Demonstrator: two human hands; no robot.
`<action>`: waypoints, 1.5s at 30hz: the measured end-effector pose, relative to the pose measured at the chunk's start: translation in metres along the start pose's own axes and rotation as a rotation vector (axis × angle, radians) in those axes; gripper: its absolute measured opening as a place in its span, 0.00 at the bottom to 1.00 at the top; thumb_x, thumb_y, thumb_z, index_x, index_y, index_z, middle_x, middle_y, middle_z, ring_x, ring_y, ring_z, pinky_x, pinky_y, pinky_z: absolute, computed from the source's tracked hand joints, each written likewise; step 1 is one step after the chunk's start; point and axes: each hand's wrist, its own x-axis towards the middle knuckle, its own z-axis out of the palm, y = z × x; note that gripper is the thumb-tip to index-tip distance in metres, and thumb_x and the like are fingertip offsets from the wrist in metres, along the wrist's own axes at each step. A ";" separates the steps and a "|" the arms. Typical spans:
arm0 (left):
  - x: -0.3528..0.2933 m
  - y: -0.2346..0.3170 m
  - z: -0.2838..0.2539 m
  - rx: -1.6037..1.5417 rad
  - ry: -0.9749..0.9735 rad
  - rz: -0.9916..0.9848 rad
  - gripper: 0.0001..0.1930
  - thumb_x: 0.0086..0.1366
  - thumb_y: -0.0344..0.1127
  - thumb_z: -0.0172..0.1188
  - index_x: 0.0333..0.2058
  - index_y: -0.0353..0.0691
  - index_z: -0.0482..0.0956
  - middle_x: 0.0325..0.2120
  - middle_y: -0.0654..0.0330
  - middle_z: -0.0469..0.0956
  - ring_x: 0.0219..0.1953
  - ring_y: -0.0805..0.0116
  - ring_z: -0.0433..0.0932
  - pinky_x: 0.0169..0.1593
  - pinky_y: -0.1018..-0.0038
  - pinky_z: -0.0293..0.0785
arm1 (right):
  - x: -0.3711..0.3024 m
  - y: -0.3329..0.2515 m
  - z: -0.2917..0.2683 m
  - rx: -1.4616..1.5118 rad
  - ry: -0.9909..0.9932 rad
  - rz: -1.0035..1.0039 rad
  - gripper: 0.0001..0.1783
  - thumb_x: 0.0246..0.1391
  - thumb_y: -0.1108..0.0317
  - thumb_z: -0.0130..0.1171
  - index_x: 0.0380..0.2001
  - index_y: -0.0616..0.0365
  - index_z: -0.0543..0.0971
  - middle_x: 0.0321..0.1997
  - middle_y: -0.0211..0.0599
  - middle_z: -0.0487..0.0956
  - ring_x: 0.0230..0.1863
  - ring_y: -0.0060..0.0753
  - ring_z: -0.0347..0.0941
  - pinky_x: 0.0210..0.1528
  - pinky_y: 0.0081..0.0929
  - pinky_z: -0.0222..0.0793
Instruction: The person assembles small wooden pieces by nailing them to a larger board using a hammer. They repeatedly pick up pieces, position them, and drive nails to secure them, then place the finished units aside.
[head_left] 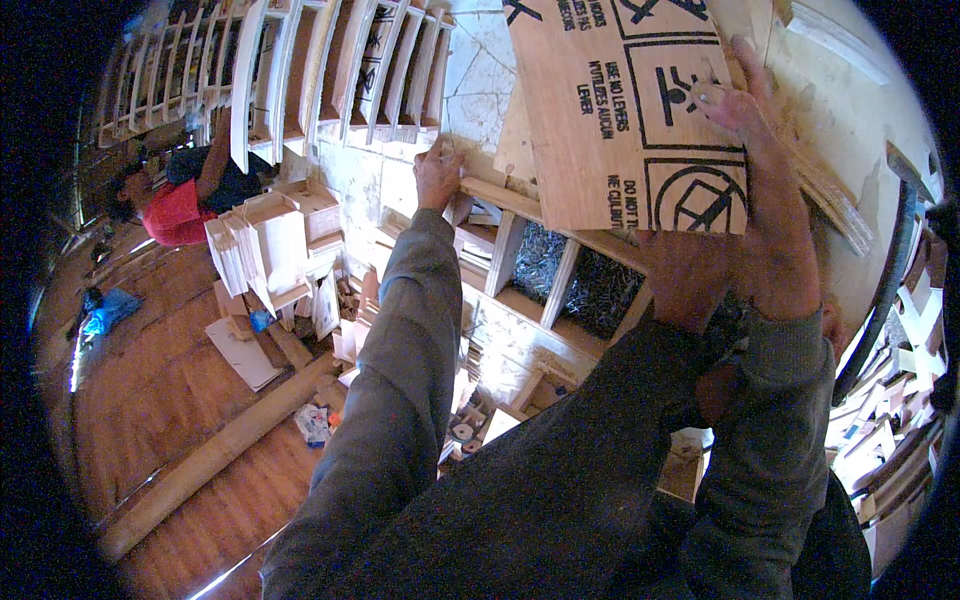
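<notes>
A plywood panel (590, 130) with bold black printed symbols lies tilted at the upper right. My right hand (735, 105) grips its right edge, with the thumb on the printed face and the other fingers around the edge. Lower left of the panel is a wooden frame (505, 255) with cross slats and open gaps, dark shavings-like material showing through two of them. My left hand (438, 172) is closed at the frame's far left corner, its fingers curled and partly hidden. The panel covers part of the frame's far rail.
Slatted wooden units (370, 70) stand in a row at the upper left. Below them is a stack of wooden boxes (275, 245). A person in a red top (180, 210) bends at the far left. Loose strips (825, 195) lie right; scraps (890, 430) are piled lower right.
</notes>
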 end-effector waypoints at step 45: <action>-0.014 0.031 -0.054 -0.329 0.377 0.031 0.27 0.60 0.34 0.57 0.57 0.33 0.65 0.42 0.46 0.76 0.42 0.56 0.76 0.47 0.64 0.71 | 0.021 -0.032 0.022 0.282 0.090 0.252 0.38 0.51 0.61 0.54 0.65 0.56 0.56 0.59 0.40 0.65 0.53 0.26 0.68 0.53 0.21 0.69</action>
